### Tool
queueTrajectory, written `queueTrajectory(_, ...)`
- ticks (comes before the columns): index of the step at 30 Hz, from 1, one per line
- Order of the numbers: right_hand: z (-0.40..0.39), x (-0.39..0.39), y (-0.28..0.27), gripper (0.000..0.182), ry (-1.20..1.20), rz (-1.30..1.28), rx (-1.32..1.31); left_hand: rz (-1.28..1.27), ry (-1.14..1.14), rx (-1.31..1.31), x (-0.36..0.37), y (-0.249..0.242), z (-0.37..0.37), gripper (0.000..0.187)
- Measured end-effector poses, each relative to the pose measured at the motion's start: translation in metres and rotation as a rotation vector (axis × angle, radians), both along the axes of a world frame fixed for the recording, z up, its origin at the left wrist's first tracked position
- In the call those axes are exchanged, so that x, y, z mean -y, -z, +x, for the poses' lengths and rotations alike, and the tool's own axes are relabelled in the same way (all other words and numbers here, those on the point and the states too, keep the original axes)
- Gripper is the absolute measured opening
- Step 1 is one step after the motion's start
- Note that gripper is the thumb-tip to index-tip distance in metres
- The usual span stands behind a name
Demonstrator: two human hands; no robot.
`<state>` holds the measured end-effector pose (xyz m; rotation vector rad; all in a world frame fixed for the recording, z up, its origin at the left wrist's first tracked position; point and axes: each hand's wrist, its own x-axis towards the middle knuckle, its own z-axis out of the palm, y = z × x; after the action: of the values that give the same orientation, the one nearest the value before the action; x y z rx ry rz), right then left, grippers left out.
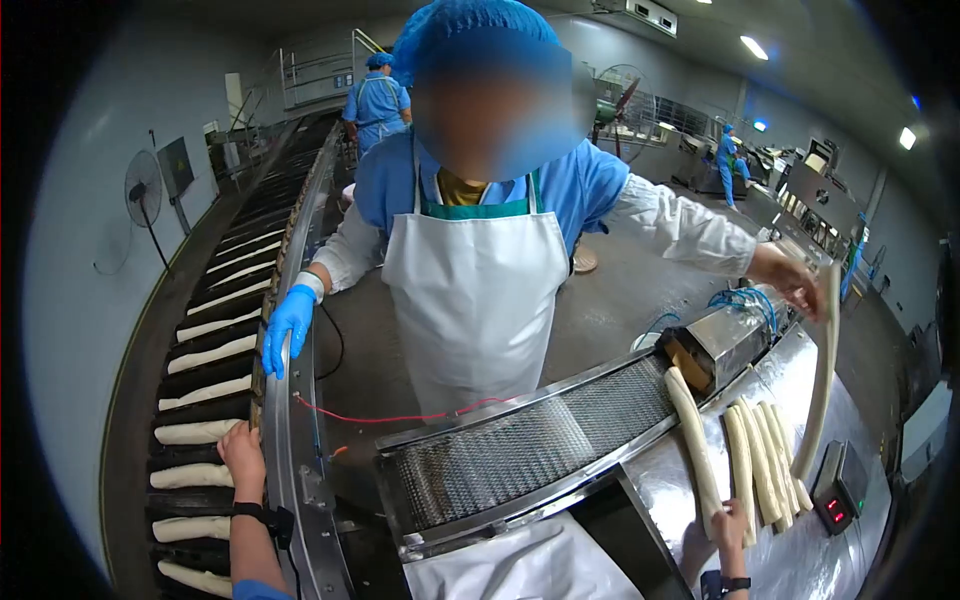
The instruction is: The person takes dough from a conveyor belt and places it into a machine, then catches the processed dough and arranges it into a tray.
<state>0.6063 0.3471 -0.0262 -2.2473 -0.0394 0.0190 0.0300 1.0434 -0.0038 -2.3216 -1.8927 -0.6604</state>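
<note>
Pale cream along the dough strips [740, 455]; black inside the troughs [210, 412]; silver-grey on the steel table [815, 562]; grey mesh pattern across the conveyor [490, 468]; bright blue on glove [288, 328] and hairnet [475, 18]; plain white over the apron [480, 300]; red in the wire [385, 416] and scale digits [835, 510]

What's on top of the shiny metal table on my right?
Long pale dough strips and a dark box with red digits; your right hand hides part of one strip.

Red digits [836, 511] on the display box [841, 485] are unreadably small.
</note>
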Motion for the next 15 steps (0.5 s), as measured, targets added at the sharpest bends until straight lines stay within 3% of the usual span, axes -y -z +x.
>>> queueTrajectory(2, -0.011, 0.026, -0.006, 0.037, -0.034, -0.527, 0.074, 0.006, -0.023, -0.028, 0.000, 0.001, 0.000, 0.032)
queueTrajectory(3, -0.019, 0.028, -0.008, 0.037, -0.027, -0.526, 0.070, 0.012, -0.024, -0.026, -0.001, 0.001, 0.000, 0.031)
queueTrajectory(5, -0.038, 0.020, -0.014, 0.044, 0.003, -0.694, 0.492, 0.005, -0.016, -0.019, -0.001, -0.001, 0.000, 0.031)
queueTrajectory(8, -0.044, -0.008, -0.037, 0.051, -0.100, -0.781, 0.591, -0.014, -0.010, -0.001, 0.002, -0.007, 0.003, 0.030)
queueTrajectory(13, 0.000, -0.027, -0.046, 0.071, -0.074, -0.877, 0.659, -0.011, -0.024, -0.018, -0.001, -0.003, 0.001, 0.030)
queueTrajectory(15, 0.027, -0.025, -0.065, 0.089, 0.014, -0.910, 0.376, 0.002, -0.016, -0.022, 0.000, -0.003, 0.002, 0.030)
